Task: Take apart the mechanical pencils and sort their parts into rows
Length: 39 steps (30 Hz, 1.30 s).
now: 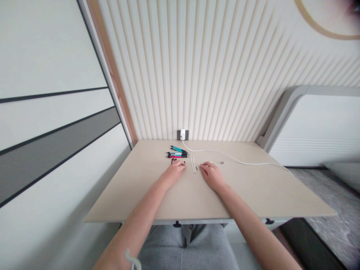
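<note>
My left hand (175,171) rests on the table with its fingers curled together over small dark pieces (172,161). Whatever its fingertips hold is too small to name. To the right, my right hand (212,174) lies with thumb and forefinger pinched at a tiny dark bit I cannot make out. Between the hands are two thin white sticks like pen refills (192,165) and a short dark piece (196,168). Beyond my left hand lie several pens (177,154), black with teal, white and pink barrels. Small metallic bits (222,162) sit right of my right hand.
A white charger (182,134) is plugged into the wall socket, and its white cable (230,156) runs across the back of the beige table (135,187) to the right. A pale cabinet (56,135) stands left; a bed (320,123) is at the right.
</note>
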{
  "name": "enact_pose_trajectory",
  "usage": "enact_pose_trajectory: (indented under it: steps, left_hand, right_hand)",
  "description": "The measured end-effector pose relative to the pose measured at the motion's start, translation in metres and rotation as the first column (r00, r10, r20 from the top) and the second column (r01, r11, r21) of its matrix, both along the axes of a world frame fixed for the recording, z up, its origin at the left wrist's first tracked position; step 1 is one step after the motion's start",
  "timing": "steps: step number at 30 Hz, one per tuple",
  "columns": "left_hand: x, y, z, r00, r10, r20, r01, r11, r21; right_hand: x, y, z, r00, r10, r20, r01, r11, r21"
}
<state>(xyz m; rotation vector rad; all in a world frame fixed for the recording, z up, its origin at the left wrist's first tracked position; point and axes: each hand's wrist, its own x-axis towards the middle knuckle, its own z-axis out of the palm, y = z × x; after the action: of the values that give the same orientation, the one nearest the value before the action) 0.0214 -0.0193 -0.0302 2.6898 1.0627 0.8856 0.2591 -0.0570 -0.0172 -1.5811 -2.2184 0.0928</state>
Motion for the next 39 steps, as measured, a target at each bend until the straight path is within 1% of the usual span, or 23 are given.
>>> enact_pose_trajectory:
  steps: [5, 8, 12, 20, 25, 29, 39]
  left_hand:
    - [0.0, 0.004, -0.004, 1.0, 0.005, 0.007, -0.004, 1.0, -0.03]
    - [0.0, 0.006, -0.006, 1.0, 0.008, -0.004, -0.008, 0.999, -0.039]
    - [-0.001, 0.008, -0.008, 1.0, 0.005, -0.027, -0.006, 0.999, -0.034]
    - [-0.003, 0.007, -0.008, 0.997, 0.006, -0.071, -0.005, 1.0, 0.009]
    - [-0.003, 0.001, 0.0, 0.995, 0.058, -0.081, -0.054, 0.997, 0.05]
    - [-0.003, -0.001, 0.004, 0.991, 0.103, -0.087, -0.096, 0.992, 0.076]
    - [-0.002, 0.005, -0.002, 0.99, 0.048, -0.129, -0.037, 0.995, 0.088]
  right_hand:
    - [-0.001, -0.003, 0.002, 1.0, 0.014, 0.012, -0.015, 0.999, 0.03]
    - [-0.002, -0.005, 0.003, 0.997, 0.052, 0.049, -0.055, 0.996, 0.066]
    - [-0.002, -0.006, 0.002, 0.995, 0.083, 0.056, -0.087, 0.993, 0.074]
    - [-0.001, -0.004, 0.004, 0.998, 0.054, 0.035, -0.056, 0.998, 0.04]
    - [-0.002, 0.001, 0.005, 0.999, 0.04, 0.022, -0.04, 0.999, -0.004]
    - [-0.001, 0.005, 0.003, 1.0, 0.025, 0.009, -0.025, 1.0, -0.011]
    - [0.001, 0.015, -0.003, 0.999, 0.002, -0.032, -0.003, 0.999, -0.04]
